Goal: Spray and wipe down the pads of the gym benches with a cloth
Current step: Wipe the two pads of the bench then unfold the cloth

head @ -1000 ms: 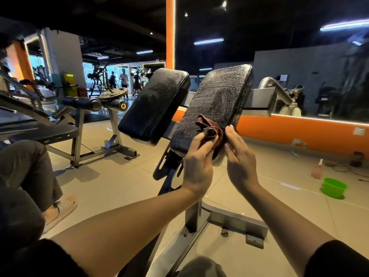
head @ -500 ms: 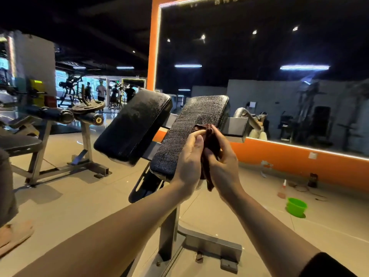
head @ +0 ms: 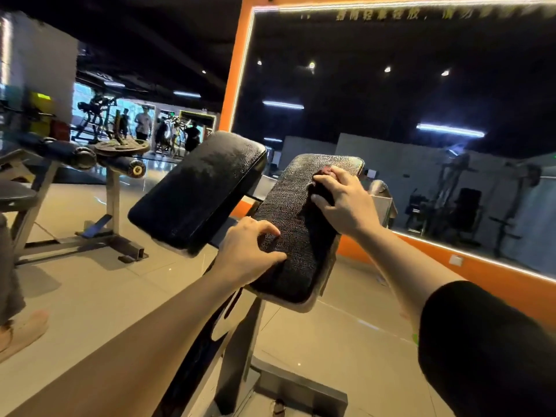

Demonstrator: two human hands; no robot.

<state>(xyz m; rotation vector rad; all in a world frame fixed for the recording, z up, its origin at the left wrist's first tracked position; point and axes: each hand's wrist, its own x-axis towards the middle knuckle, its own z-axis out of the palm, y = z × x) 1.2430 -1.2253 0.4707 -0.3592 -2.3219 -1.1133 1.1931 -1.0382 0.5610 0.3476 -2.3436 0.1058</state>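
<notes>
Two tilted black pads stand on a steel bench frame in front of me. The right pad (head: pixel 296 236) glistens with droplets. My right hand (head: pixel 346 203) grips a dark reddish-brown cloth (head: pixel 323 188) and holds it against the upper part of that pad. My left hand (head: pixel 249 254) rests on the pad's lower left edge with its fingers curled onto the surface. The left pad (head: pixel 198 191) is wet and untouched.
The bench's steel post and foot (head: pixel 288 389) stand on the tiled floor below the pads. Another bench with a weight plate (head: pixel 120 145) is at the left. A large orange-framed wall mirror (head: pixel 421 121) is behind. A person's foot (head: pixel 21 329) shows at the left edge.
My hands have parted. The right hand carried the cloth up to the top of the right pad, and the left hand let go of it and came down on the pad's lower edge.
</notes>
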